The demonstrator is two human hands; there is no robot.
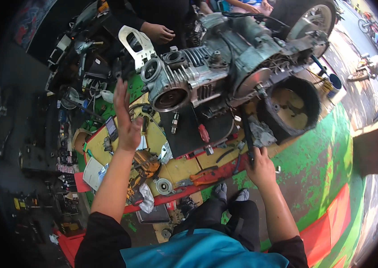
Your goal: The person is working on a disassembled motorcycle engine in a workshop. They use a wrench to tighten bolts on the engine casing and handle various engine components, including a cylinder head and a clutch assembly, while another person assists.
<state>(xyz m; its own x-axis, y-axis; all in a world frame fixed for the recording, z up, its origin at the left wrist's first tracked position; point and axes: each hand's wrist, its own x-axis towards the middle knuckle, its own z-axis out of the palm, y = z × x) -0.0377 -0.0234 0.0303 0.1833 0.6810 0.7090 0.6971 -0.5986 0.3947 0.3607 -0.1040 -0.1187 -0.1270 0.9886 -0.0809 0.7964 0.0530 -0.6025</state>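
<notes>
A grey metal scooter engine [206, 71] lies on the workbench in front of me, with a round silver disc [252, 87] on its near right side. My left hand [128, 123] is raised left of the engine's round opening, fingers stretched out, holding nothing. Below the engine, my right hand [261, 167] is wrapped round the lower end of a long black bar-like tool [247, 134]. The tool's upper end reaches under the disc, and I cannot see whether it touches the engine. A red-handled screwdriver [203, 133] lies on the black mat [177, 140] beneath the engine.
A black tub [287, 129] holding murky liquid and parts stands right of the engine, beside a crumpled rag [261, 133]. Orange-handled pliers [204, 177], a yellow-brown engine part [146, 164] and a white cloth [146, 198] lie along the near edge. Another person's hand [158, 32] is behind the engine.
</notes>
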